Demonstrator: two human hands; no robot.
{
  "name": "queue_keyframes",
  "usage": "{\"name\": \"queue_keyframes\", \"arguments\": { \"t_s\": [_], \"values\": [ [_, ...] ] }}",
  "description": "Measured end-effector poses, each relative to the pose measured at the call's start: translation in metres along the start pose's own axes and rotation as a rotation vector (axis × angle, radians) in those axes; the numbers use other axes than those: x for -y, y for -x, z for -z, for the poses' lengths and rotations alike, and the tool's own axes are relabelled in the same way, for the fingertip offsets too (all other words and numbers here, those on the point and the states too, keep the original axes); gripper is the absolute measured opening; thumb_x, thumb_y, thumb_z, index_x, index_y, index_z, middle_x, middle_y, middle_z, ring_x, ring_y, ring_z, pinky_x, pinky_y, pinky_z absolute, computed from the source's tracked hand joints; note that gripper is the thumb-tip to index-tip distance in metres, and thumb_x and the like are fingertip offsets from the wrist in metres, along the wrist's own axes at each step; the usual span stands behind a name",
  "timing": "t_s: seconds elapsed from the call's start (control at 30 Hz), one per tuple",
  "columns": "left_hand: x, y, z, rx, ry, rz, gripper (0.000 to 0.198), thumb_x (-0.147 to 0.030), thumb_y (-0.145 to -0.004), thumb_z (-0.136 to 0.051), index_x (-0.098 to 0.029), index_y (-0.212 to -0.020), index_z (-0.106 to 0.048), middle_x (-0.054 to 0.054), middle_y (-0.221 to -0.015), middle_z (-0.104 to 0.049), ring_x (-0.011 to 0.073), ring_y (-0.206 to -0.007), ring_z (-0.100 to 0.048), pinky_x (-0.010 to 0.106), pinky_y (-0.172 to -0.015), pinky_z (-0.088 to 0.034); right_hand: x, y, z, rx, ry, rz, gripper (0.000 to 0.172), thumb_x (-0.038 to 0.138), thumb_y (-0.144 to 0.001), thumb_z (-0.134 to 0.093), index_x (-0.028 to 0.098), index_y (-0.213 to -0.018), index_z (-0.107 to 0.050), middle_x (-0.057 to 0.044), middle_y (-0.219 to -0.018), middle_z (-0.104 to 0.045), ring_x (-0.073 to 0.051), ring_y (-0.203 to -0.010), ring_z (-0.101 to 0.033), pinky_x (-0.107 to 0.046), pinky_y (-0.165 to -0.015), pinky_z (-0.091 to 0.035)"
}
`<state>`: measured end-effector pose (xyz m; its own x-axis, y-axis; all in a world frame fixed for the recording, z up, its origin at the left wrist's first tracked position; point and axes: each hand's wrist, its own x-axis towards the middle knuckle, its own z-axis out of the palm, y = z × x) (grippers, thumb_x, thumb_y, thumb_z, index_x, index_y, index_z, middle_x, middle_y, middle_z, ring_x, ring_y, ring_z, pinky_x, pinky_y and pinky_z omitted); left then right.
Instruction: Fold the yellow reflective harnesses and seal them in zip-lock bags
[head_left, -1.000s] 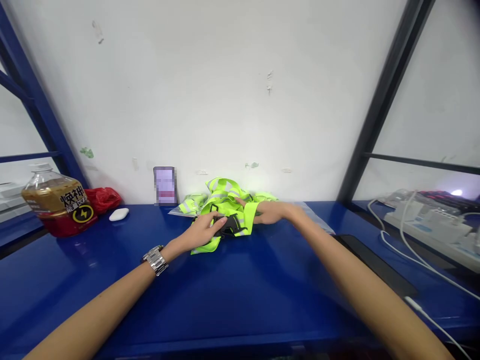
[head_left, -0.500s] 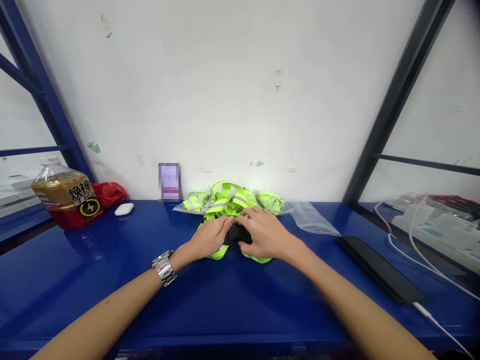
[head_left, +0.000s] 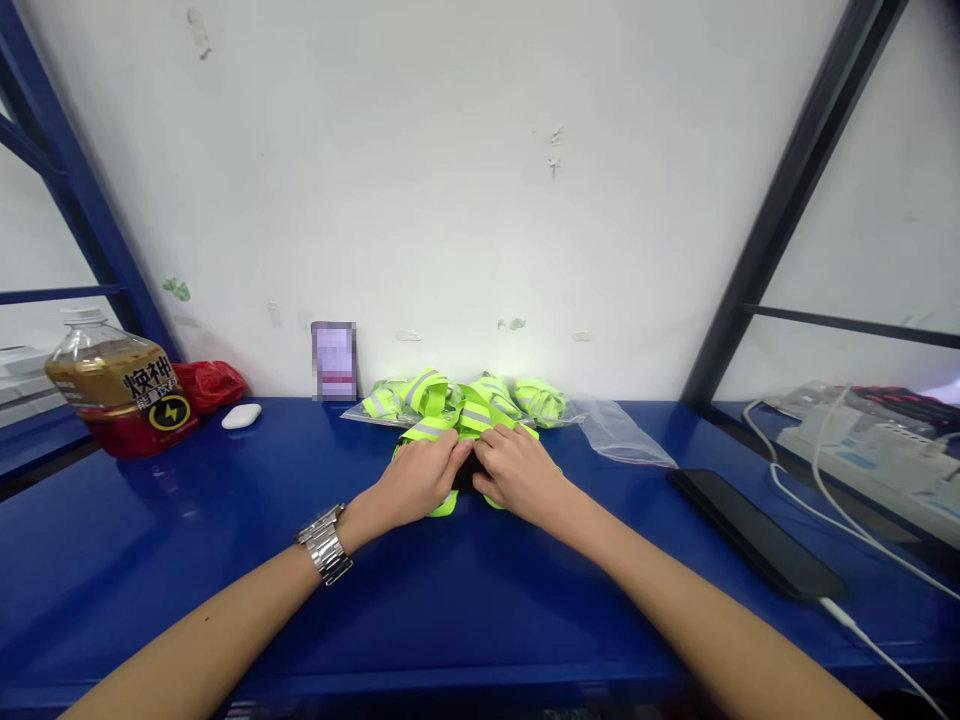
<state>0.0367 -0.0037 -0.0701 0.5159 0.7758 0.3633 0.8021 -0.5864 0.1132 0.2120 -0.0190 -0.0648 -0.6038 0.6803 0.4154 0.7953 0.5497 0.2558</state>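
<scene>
From the head view, the left hand (head_left: 421, 474) and right hand (head_left: 519, 468) meet over a black buckle (head_left: 468, 474), which sits near the middle of the tabletop (head_left: 465, 610) amid neon-yellow reflective straps (head_left: 480, 415). The fingers of both hands are curled closed, thumbs towards each other, and seem to pinch the buckle from either side; its exact form is hidden beneath them. Working it well would, I judge, call for keeping its two sides level and in line, pressing evenly with the thumbs, and holding the loose webbing out from between the parts. Behind lie a left strap bundle (head_left: 384, 400) and a right strap bundle (head_left: 541, 402), apparently in clear packaging. The tabletop is glossy blue and meets a scuffed white wall (head_left: 420, 200), against which an upright phone (head_left: 335, 362) leans. To the left stand a drink bottle (head_left: 112, 395), a red plastic bag (head_left: 213, 384) and a white earbud case (head_left: 241, 416); to the right lie a clear zip bag (head_left: 626, 435) and a black phone (head_left: 756, 535) on a white cable (head_left: 874, 640), with a power strip (head_left: 870, 450) beyond.
</scene>
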Motion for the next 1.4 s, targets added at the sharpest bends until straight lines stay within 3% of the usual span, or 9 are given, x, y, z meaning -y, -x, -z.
{"name": "queue_keyframes", "arguments": {
  "t_s": [0.17,0.3,0.5,0.63,0.77,0.87,1.13,1.23,1.4],
  "values": [
    [0.0,0.0,0.001,0.0,-0.008,-0.01,0.044,-0.047,-0.1,-0.016,-0.021,-0.084,-0.047,0.003,-0.067,-0.058,0.0204,-0.06,-0.058,0.029,-0.054,-0.026,-0.006,0.002,0.004,-0.001,-0.028,0.017,0.012,0.021,-0.083,-0.054,0.014,-0.079,-0.062,-0.009,-0.081,-0.065,-0.023,-0.08,-0.059,-0.035,-0.069,-0.04],
    [0.005,-0.001,0.003,-0.044,0.079,0.005,0.041,-0.047,-0.1,-0.02,-0.021,-0.08,-0.045,0.002,-0.064,-0.056,0.0195,-0.059,-0.055,0.029,-0.054,-0.026,-0.014,0.004,0.007,-0.022,-0.078,-0.005,0.014,0.027,-0.085,-0.055,0.016,-0.089,-0.063,-0.007,-0.086,-0.065,-0.023,-0.08,-0.059,-0.034,-0.069,-0.042],
    [0.011,-0.002,0.004,-0.078,0.273,0.044,0.041,-0.048,-0.098,-0.025,-0.021,-0.071,-0.039,-0.001,-0.06,-0.048,0.0159,-0.055,-0.047,0.028,-0.056,-0.027,-0.028,0.014,0.006,-0.053,-0.303,0.107,0.045,0.039,-0.092,-0.05,0.018,-0.131,-0.047,-0.011,-0.111,-0.061,-0.024,-0.099,-0.058,-0.036,-0.082,-0.047],
    [0.012,-0.002,0.003,-0.146,0.355,0.056,0.042,-0.048,-0.097,-0.028,-0.021,-0.067,-0.037,-0.003,-0.056,-0.041,0.0137,-0.053,-0.041,0.027,-0.055,-0.026,-0.027,0.018,0.005,-0.085,-0.358,0.091,0.073,0.051,-0.08,-0.064,0.013,-0.137,-0.039,-0.017,-0.124,-0.053,-0.029,-0.114,-0.052,-0.043,-0.093,-0.046],
    [0.01,-0.003,0.003,-0.172,0.408,0.075,0.044,-0.048,-0.097,-0.028,-0.02,-0.065,-0.038,-0.004,-0.056,-0.041,0.0128,-0.053,-0.041,0.027,-0.055,-0.026,-0.021,0.017,0.005,-0.057,-0.296,0.049,0.057,0.031,-0.078,-0.067,0.012,-0.128,-0.045,-0.016,-0.113,-0.059,-0.03,-0.105,-0.057,-0.043,-0.087,-0.049],
    [0.012,-0.005,0.005,-0.176,0.406,0.081,0.045,-0.049,-0.097,-0.026,-0.02,-0.067,-0.041,-0.003,-0.057,-0.043,0.0136,-0.055,-0.041,0.027,-0.056,-0.027,-0.025,0.015,0.004,-0.087,-0.316,0.032,0.053,0.026,-0.077,-0.064,0.014,-0.126,-0.047,-0.014,-0.11,-0.06,-0.028,-0.102,-0.058,-0.042,-0.085,-0.05],
    [0.046,-0.006,0.017,-0.348,0.483,0.262,0.05,-0.057,-0.092,-0.029,-0.02,-0.06,-0.038,-0.002,-0.057,-0.043,0.0146,-0.058,-0.039,0.027,-0.055,-0.029,-0.087,0.025,-0.005,-0.332,-0.318,-0.325,0.057,0.029,-0.071,-0.063,0.017,-0.125,-0.049,-0.015,-0.112,-0.061,-0.031,-0.099,-0.061,-0.043,-0.083,-0.049],
    [0.042,-0.005,0.017,-0.362,0.552,0.288,0.052,-0.059,-0.092,-0.028,-0.021,-0.058,-0.033,-0.002,-0.055,-0.039,0.0137,-0.056,-0.035,0.027,-0.052,-0.026,-0.081,0.024,-0.003,-0.373,-0.394,-0.231,0.061,0.031,-0.072,-0.065,0.017,-0.129,-0.045,-0.015,-0.118,-0.06,-0.03,-0.107,-0.059,-0.043,-0.089,-0.048],
    [0.02,-0.001,0.015,-0.328,0.605,0.246,0.05,-0.057,-0.093,-0.028,-0.021,-0.058,-0.029,-0.003,-0.055,-0.033,0.0121,-0.054,-0.031,0.026,-0.05,-0.025,-0.043,0.019,0.003,-0.297,-0.519,-0.005,0.058,0.028,-0.073,-0.066,0.016,-0.126,-0.048,-0.014,-0.114,-0.06,-0.027,-0.102,-0.06,-0.041,-0.087,-0.05]
  ]
}}
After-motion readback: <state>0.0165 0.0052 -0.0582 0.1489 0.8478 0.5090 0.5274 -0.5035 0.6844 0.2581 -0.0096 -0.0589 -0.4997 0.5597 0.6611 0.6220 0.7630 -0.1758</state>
